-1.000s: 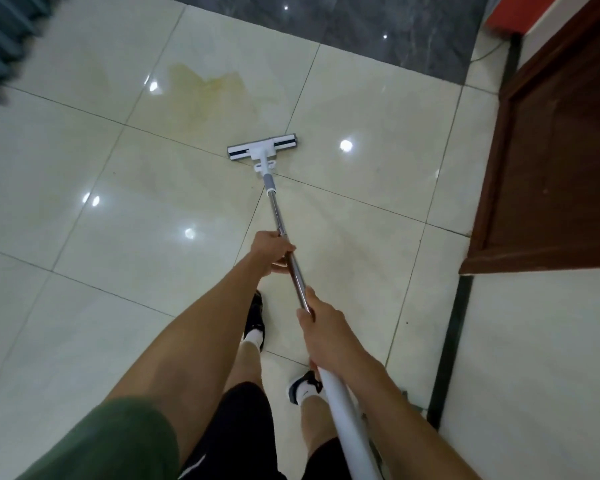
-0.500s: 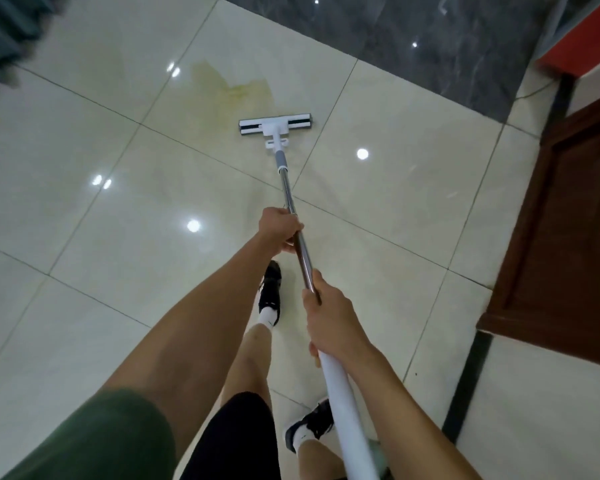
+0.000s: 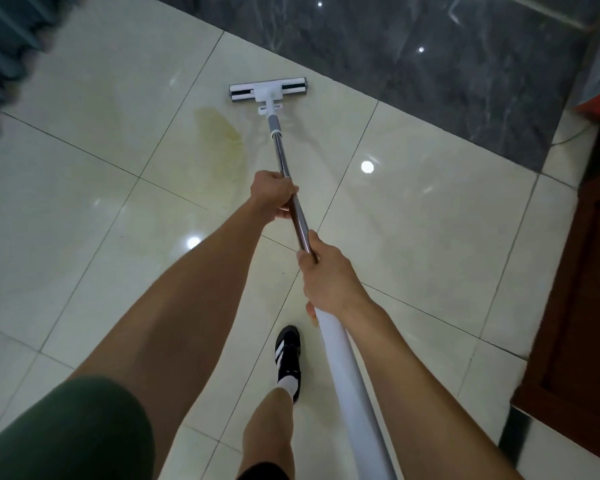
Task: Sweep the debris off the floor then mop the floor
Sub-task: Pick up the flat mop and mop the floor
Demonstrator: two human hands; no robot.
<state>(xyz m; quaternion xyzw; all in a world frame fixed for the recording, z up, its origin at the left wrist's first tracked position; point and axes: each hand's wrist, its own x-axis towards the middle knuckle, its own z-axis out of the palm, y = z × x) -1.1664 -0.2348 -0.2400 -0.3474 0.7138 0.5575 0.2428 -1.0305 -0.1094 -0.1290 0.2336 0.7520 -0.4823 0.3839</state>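
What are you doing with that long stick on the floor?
A person is mopping the tile floor. Both hands grip the mop pole: the left hand further down the metal part, the right hand higher up, where the white handle begins. The mop head lies flat on the pale tiles, close to the dark tiles' edge. A yellowish stain sits just left of the pole, not yet wiped away. One black shoe shows below the hands.

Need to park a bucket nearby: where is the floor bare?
Bare tiles lie left of the yellowish stain, toward the grey curtain, and right of the mop, up to the wooden door. Crowded around the shoe.
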